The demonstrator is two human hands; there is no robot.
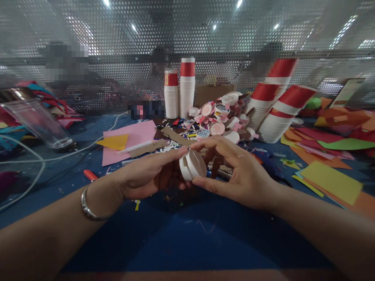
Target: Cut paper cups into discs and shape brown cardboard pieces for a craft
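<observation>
Above the near part of the blue table, my two hands meet at a short white round piece [198, 166]. It looks like cut-off paper cup bottoms, with a gap between two rims. Thumb and fingers of my left hand [155, 171], which has a silver bangle [88, 205] at the wrist, close on its left side. My right hand [240, 171] grips the right side, thumb low and index finger on the top edge. Just behind lies a heap of similar cup bottoms [216, 128], some with red or blue printed patterns.
Stacked paper cups [187, 89] stand at the back, and more stacks [275, 113] lean at the right. Pink paper [131, 136], a clear bottle [43, 121] and a white cable [42, 168] lie left. Coloured sheets [331, 181] spread right. Behind is a perforated metal screen [117, 35].
</observation>
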